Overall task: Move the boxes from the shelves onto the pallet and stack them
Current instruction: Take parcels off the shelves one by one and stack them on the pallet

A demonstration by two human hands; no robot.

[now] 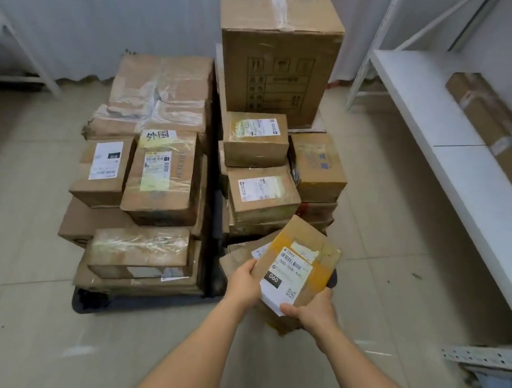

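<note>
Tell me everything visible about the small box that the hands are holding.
The small box is flat brown cardboard with yellowish tape and a white shipping label bearing barcodes and "060". It is tilted, held in the air above the near right stack. The left hand grips its left edge; the right hand grips its near corner.

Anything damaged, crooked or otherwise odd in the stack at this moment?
Yes. The top box of the rear-left pile looks crushed, its tape wrinkled and peeling. The small box gripped by the left hand and right hand is tilted above the pallet's near right corner, not yet set down.
</note>
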